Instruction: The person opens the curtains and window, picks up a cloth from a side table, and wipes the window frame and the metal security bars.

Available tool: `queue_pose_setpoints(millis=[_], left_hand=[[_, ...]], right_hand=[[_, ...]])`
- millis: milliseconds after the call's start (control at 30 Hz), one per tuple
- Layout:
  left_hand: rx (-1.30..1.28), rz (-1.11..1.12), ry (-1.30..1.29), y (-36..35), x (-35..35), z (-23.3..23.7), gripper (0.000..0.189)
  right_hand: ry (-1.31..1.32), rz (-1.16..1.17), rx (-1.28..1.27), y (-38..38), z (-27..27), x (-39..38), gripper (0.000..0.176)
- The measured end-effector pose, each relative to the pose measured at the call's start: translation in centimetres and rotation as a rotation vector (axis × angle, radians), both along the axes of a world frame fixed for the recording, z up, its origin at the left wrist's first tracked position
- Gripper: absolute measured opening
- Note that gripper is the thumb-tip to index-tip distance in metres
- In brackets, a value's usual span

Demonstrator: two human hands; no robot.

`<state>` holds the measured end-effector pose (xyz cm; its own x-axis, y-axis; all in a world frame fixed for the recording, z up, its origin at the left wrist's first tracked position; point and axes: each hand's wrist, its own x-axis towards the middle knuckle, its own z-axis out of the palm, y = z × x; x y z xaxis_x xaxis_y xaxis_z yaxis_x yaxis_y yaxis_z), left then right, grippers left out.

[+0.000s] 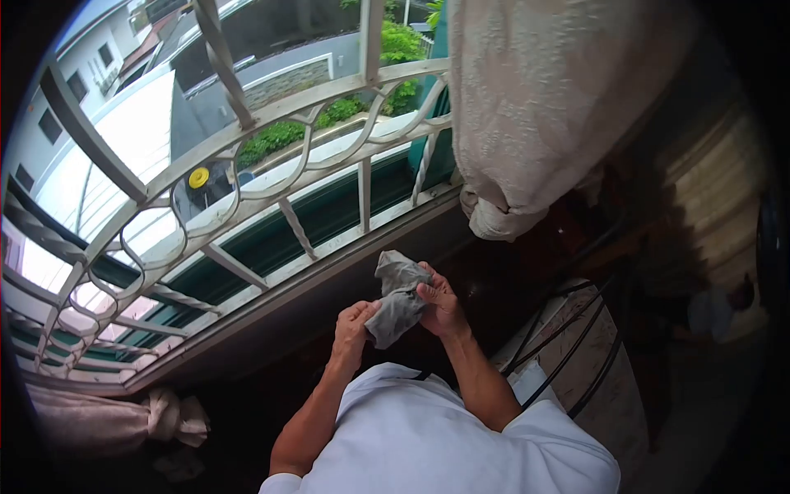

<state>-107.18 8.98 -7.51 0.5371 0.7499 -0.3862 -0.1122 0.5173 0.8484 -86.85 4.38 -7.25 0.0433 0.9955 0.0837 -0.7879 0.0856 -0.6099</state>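
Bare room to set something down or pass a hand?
The narrow sill strip between grille and held gray cloth looks bare; gaps above the scrollwork might pass a hand. Crowded: the scrollwork itself, and the sill's right end beside the bunched curtain.

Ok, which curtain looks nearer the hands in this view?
The upper-right curtain: its bunched lower end shows close to the right hand on the cloth. The lower-left curtain, knotted, shows farther off, even from the left hand.

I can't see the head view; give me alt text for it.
A person's left hand and right hand hold a crumpled grey cloth between them, in front of their white shirt. Ahead stands a pale window grille, with a pale curtain hanging at the picture's upper right.
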Motion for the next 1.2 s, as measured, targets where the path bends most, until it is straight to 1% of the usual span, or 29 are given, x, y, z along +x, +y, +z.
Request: queue_pose_setpoints(millis=[33,67,100,133,200,233,267,300,333,367,400,433,467,533,567,600,700,800,933,1000,1033,1200], left_hand=[[0.083,0.01,0.035,0.0,0.1,-0.3,0.028],[0.164,0.002,0.066,0.1,0.3,-0.4,0.023],[0.207,-0.004,0.173,0.4,0.0,0.1,0.015],[0.213,-0.018,0.16,0.5,-1.0,0.3,0.013],[0.26,-0.067,0.081,0.8,-3.6,1.1,0.017],[0.263,-0.116,0.089,0.6,-4.6,2.2,0.017],[0.309,-0.102,-0.001,0.4,-6.1,3.4,0.02],[0.351,-0.08,-0.087,0.0,-8.0,4.6,0.022],[0.345,-0.11,-0.058,-0.1,-10.6,5.5,0.022],[0.399,-0.109,-0.174,-0.1,-13.5,6.6,0.025],[0.451,-0.111,-0.295,-0.2,-16.1,7.9,0.028],[0.499,0.02,-0.294,-0.5,-18.3,9.4,0.03],[0.549,0.152,-0.304,-0.8,-20.1,11.1,0.031],[0.617,0.21,-0.414,-1.7,-22.5,15.8,0.023],[0.638,0.226,-0.399,-0.3,-24.9,16.6,0.03],[0.652,0.24,-0.388,0.8,-27.2,17.2,0.038],[0.739,0.246,-0.335,0.5,-29.1,19.6,0.035],[0.791,0.276,-0.282,0.3,-30.6,21.1,0.032],[0.802,0.3,-0.235,-0.2,-30.3,22.7,0.028],[0.788,0.315,-0.26,-0.3,-31.1,21.3,0.026],[0.782,0.318,-0.263,-0.9,-30.8,22.1,0.026],[0.822,0.312,-0.22,-1.0,-35.1,21.4,0.022]], right_hand=[[-0.019,-0.071,-0.067,-0.4,1.0,-0.9,0.028],[-0.025,-0.142,-0.048,-0.5,1.0,-1.2,0.028],[-0.21,-0.119,-0.072,-0.7,0.8,-1.3,0.025],[-0.388,-0.094,-0.113,-1.0,0.7,-1.7,0.023],[-0.84,-0.074,0.03,-0.6,2.9,-3.1,0.018],[-0.982,-0.054,0.094,-0.3,5.3,-4.3,0.018],[-1.115,-0.02,0.152,0.0,8.2,-6.2,0.019],[-1.26,-0.009,0.291,0.8,11.2,-8.1,0.023],[-1.401,0.006,0.435,1.8,14.2,-10.2,0.028],[-1.416,0.094,0.517,3.4,17.2,-12.7,0.036],[-1.523,0.132,0.63,4.6,20.5,-15.5,0.039],[-1.727,0.21,0.825,4.8,25.2,-17.9,0.032],[-1.851,0.261,0.905,5.0,28.4,-20.1,0.032],[-2.084,0.327,0.942,5.0,32.8,-25.0,0.031],[-2.147,0.349,0.973,5.0,34.6,-27.2,0.031],[-2.215,0.362,0.954,4.3,35.1,-28.5,0.031],[-2.325,0.359,0.882,3.6,36.2,-31.1,0.031],[-2.397,0.338,0.861,3.6,36.5,-33.1,0.03],[-2.506,0.304,0.839,3.0,37.7,-36.1,0.03],[-2.573,0.311,0.812,2.6,37.7,-37.6,0.03],[-2.58,0.313,0.799,2.4,37.8,-38.1,0.029],[-2.498,0.241,0.801,2.3,37.0,-40.4,0.029]])
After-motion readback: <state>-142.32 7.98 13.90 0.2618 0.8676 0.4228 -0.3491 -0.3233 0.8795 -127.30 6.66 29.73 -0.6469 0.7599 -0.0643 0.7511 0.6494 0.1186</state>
